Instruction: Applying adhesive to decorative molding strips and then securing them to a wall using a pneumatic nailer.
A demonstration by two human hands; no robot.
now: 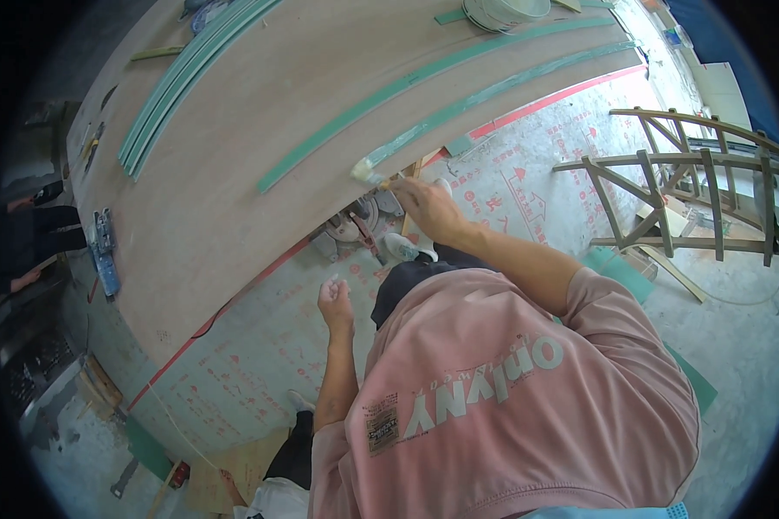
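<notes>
Hands apart, right hand (426, 208) clamped on brush (368, 174) at green strip (459, 108), left hand (335, 303) loosely curled, empty: could drip off worktop (234, 173) edge.

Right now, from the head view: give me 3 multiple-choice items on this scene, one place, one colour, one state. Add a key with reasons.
1. Where does the tip of the brush sit?
A. On the near end of a green strip at the board's edge
B. Inside the white bucket
C. On the floor

2. What colour is the clamp-like tool at the left edge of the board?
A. Red
B. Blue
C. Yellow

3. What state is the left hand in?
A. Gripping the brush
B. Pressed flat on the board
C. Loosely curled below the board's edge, holding nothing large

Key:
1 A, the bristles meet the strip's end while the right hand holds the handle.
2 B, its body shows blue against the brown board.
3 C, the fingers curl in the air, clear of the board.
</notes>
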